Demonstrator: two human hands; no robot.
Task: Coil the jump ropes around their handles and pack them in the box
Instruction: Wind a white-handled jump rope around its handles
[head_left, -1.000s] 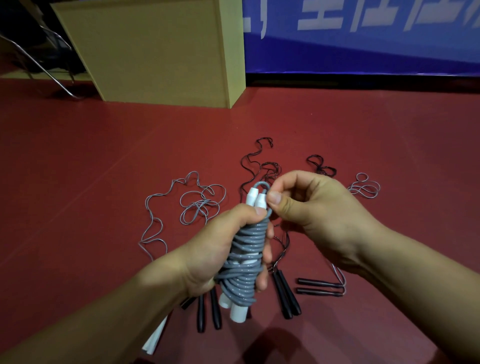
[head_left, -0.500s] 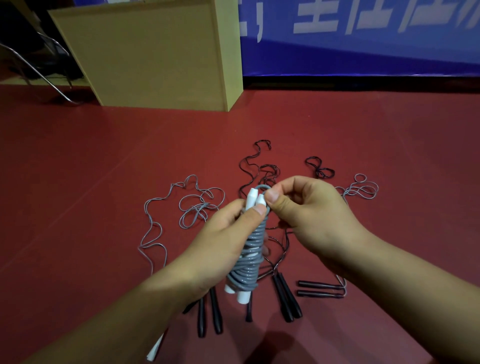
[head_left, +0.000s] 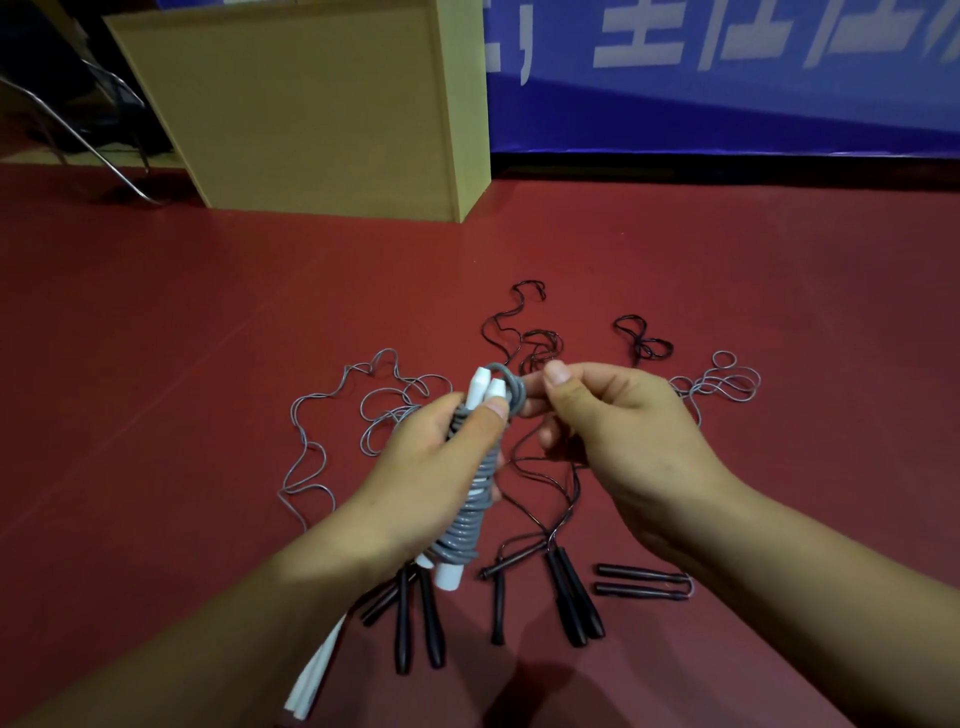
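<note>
My left hand (head_left: 426, 478) grips a pair of white handles wrapped in grey rope, the coiled jump rope (head_left: 470, 512), held upright above the floor. My right hand (head_left: 613, 436) pinches the rope's end loop (head_left: 511, 395) at the top of the handles, between thumb and forefinger. On the red floor below lie several loose ropes: black handles (head_left: 574, 603), another black pair (head_left: 641, 582), more black handles (head_left: 415, 623), white handles (head_left: 317, 675), and tangled grey cord (head_left: 384, 410) and black cord (head_left: 535, 343).
A tall tan box (head_left: 311, 104) stands on the floor at the back left. A blue banner (head_left: 727, 78) lines the back wall. A metal chair leg (head_left: 78, 140) shows at the far left. The red floor (head_left: 156, 338) stretches all around.
My right hand has drawn slightly to the right, pulling the grey loop out beside the handle tops. My left hand has tilted the bundle and slid higher on it.
</note>
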